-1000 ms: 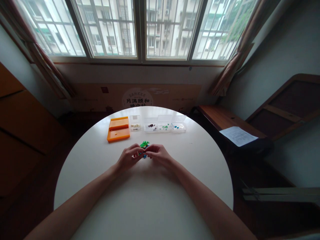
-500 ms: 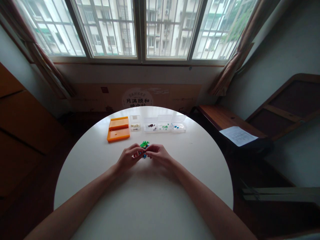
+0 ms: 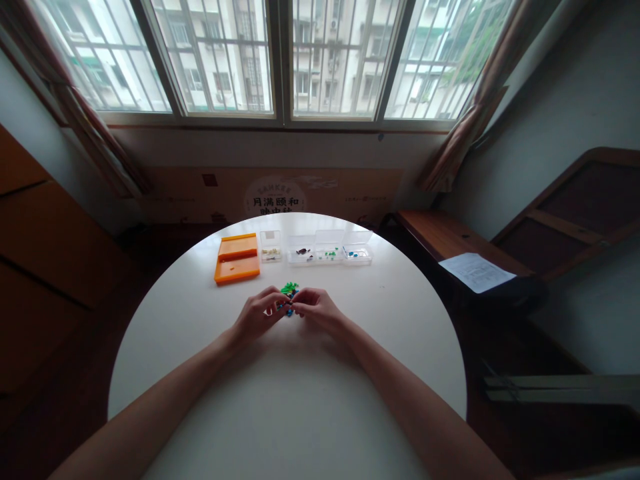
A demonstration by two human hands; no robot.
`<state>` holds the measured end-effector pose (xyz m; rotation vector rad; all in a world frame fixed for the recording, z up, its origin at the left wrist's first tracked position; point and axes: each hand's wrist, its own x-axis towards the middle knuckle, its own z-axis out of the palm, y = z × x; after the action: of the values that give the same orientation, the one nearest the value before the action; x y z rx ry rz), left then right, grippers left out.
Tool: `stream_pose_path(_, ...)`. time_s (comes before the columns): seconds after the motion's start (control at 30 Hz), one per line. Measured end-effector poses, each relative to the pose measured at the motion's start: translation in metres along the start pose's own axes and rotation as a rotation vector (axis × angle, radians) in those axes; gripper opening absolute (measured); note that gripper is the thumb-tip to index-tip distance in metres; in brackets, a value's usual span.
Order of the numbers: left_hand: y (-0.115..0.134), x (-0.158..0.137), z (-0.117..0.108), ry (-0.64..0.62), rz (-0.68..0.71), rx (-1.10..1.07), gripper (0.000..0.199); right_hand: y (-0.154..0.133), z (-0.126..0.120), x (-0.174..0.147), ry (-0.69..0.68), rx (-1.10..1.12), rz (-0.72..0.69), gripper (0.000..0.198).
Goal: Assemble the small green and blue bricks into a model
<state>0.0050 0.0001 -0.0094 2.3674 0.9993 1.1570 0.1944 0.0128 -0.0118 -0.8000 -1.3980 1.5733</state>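
A small building-brick model (image 3: pixel 289 290) of green, blue and dark pieces stands between my hands over the white table. My left hand (image 3: pixel 256 313) is closed, its thumb and fingertips pinched at the model's left side. From the right, my right hand (image 3: pixel 316 307) pinches at the same model with thumb and index finger together. A tiny dark bit shows where the fingertips meet; its shape is too small to make out. Fingers cover the lower part of the model.
Beyond my hands, an open orange case (image 3: pixel 237 270) lies on the round white table (image 3: pixel 280 400). Beside it stand a clear box with cream pieces (image 3: pixel 271 257) and clear boxes with dark, green and blue pieces (image 3: pixel 330 257). A paper sheet (image 3: pixel 477 272) rests on a wooden bench at right.
Both hands stay in almost the same place, with only slight movement of the fingertips at the model. The case and boxes have not moved.
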Motion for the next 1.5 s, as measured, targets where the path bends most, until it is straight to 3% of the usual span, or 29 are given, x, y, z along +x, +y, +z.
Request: stream_pose_path(1.5, 0.0031, 0.0011, -0.0015, -0.024, 0.011, -0.005, 0.018, -0.0014, 0.0007, -0.0005, -0.004, -0.019, -0.011, 0.031)
